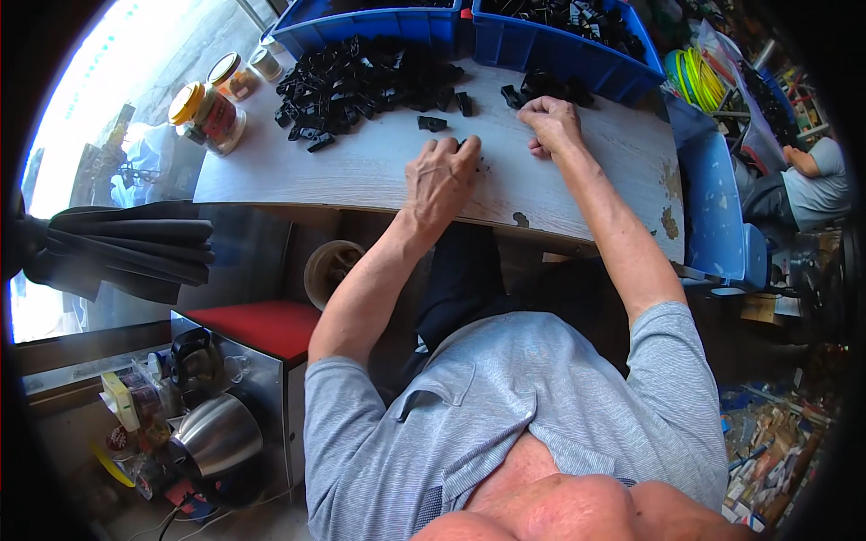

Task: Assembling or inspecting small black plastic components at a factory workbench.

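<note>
My left hand (440, 178) rests near the front of the white table (334, 180), its fingers closed on a small black plastic part (463, 142) that is mostly hidden. Farther right, my right hand (553, 124) has its fingers curled and pinched together beside a small pile of black parts (568, 90). Whatever those fingers hold, if anything, is too small to make out. Two loose black parts, one lying flat (432, 123) and one on end (464, 104), sit just beyond my left hand. A large heap of similar black parts (361, 81) covers the table's far left.
Two blue bins (370, 32) (559, 56) of black parts stand along the back. Jars, one with a yellow lid (209, 117), line the left edge. A blue plastic tub (713, 198) stands beside the table's right side. Another person (812, 185) sits at far right.
</note>
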Available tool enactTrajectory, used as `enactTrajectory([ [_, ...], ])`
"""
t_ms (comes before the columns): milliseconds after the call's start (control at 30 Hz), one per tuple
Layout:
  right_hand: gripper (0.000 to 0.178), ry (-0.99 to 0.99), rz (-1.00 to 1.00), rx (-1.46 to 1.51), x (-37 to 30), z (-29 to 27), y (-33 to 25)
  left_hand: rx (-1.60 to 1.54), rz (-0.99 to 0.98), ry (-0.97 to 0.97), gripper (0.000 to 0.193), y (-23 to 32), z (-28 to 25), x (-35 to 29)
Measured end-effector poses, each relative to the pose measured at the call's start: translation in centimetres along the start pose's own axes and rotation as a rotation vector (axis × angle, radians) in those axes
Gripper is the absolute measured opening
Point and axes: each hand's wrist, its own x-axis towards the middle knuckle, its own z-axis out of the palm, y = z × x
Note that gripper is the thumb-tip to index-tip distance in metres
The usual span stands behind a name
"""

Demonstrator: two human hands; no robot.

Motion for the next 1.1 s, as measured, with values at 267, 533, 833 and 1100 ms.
enactTrajectory([
  [267, 0.036, 0.029, 0.006, -0.002, -1.1, 0.1, -0.2, 0.139, 0.186, -0.247, 0.016, 1.1, 0.0, 0.6],
  [533, 0.056, 0.08, -0.053, -0.137, -0.5, 1.6, -2.2, 0.001, 0.11, -0.304, 0.015, 1.4, -1.4, 1.0],
  [833, 0.048, 0.061, -0.05, -0.167, 0.3, 1.5, -1.5, 0.034, 0.124, -0.288, 0.022, 0.3, -2.1, 0.7],
  [1100, 0.034, -0.221, 0.006, -0.128, -4.9, -2.8, -0.4, -0.378, 0.025, 0.079, 0.026, -1.3, -0.6, -0.4],
])
